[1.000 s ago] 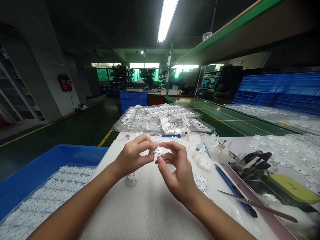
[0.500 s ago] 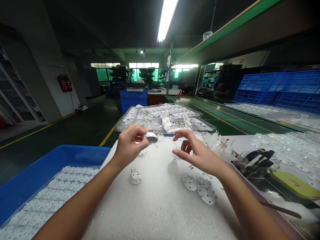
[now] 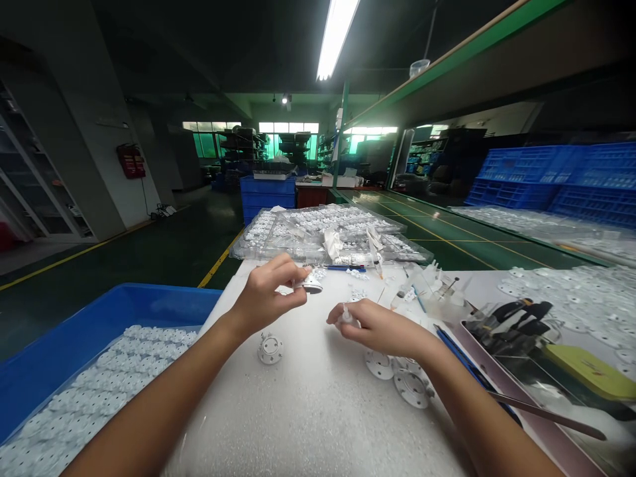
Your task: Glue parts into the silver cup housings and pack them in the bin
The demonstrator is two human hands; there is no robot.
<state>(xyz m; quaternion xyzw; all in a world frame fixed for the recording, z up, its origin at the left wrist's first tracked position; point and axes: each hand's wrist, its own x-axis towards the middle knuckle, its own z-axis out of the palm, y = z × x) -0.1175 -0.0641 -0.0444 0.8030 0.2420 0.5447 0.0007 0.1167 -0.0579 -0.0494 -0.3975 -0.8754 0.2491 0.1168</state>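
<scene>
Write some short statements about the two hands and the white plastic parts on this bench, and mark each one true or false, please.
1. The left hand pinches a small round white plastic cap above the white foam mat. True.
2. The right hand is lifted high and empty. False: it is low near the mat, fingers closed on a small white piece.
3. The blue plastic bin on the left holds many white round parts. True.
4. The white round disc with holes lies inside the blue bin. False: it lies on the mat, near the left wrist and not touching it.
</scene>
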